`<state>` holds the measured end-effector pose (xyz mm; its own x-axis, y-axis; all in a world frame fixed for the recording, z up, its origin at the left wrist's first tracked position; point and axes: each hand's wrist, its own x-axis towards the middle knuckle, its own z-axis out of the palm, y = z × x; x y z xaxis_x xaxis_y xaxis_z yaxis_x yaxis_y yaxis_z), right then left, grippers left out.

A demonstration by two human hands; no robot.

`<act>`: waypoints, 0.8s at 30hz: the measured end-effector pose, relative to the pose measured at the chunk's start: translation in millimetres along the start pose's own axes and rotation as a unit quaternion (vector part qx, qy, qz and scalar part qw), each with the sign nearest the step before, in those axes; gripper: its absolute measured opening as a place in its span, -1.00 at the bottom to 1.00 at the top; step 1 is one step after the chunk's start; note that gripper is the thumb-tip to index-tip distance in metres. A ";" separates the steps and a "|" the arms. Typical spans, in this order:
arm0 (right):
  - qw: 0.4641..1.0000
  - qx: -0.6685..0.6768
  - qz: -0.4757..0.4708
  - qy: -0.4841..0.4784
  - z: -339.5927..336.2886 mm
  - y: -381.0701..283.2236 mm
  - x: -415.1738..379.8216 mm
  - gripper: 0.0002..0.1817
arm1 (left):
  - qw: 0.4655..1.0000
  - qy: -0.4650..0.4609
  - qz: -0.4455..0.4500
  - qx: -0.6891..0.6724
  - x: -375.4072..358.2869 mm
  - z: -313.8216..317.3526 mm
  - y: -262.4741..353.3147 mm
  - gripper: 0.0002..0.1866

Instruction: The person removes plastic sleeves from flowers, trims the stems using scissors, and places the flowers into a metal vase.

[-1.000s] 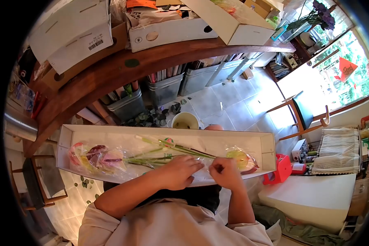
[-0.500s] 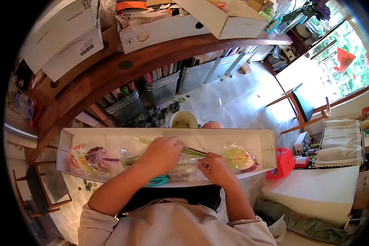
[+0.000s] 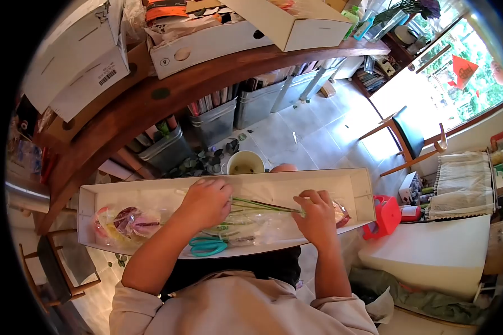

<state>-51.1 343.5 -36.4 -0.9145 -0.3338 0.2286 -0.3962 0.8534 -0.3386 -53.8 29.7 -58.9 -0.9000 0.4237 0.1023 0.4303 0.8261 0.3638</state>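
A long white cardboard box (image 3: 296,180) lies across my lap. Several thin green flower stems (image 3: 265,205) stretch between my hands inside it. My left hand (image 3: 208,201) is curled over them in the middle of the box. Over on the right, my right hand (image 3: 317,216) grips their ends between thumb and fingers. Plastic-wrapped pink and yellow flowers (image 3: 134,223) lie at the box's left end. At the right end, a wrapped flower head (image 3: 341,214) is partly covered by my right hand. Teal-handled scissors (image 3: 208,246) rest at the near wall, their blades hidden.
A white bucket (image 3: 246,162) stands on the floor beyond the box, with dark leaves (image 3: 204,163) beside it. A red plastic container (image 3: 383,216) is off the right end. A curved wooden counter (image 3: 207,70) carrying cardboard boxes runs along the far side.
My hands have moved apart: left hand slightly left, right hand to the right with the stem ends. More of the scissors shows, and the right flower is more covered. The view shifted slightly.
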 end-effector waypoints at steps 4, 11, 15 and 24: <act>0.993 -0.017 -0.039 -0.107 3.6 14.1 1.5 -0.68 | 0.999 0.034 0.016 0.008 -2.2 5.8 0.7 -0.73; 0.964 -0.121 -0.007 -0.238 23.2 -3.6 40.9 -0.67 | 1.000 -0.003 -0.005 0.005 -12.7 25.6 -3.0 -0.75; 0.953 -0.115 0.040 -0.276 44.3 -0.5 56.8 -0.54 | 1.000 -0.015 -0.004 -0.019 -11.1 29.1 4.8 -0.51; 0.967 -0.105 0.052 -0.228 67.5 14.2 53.2 -0.77 | 0.997 -0.070 -0.032 -0.005 -14.2 36.3 8.6 -0.34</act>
<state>-110.9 310.8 -90.6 -0.9086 -0.3427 -0.2389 -0.3185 0.9383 -0.1346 -34.9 44.3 -90.8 -0.9070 0.4180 -0.0511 0.3706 0.8499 0.3746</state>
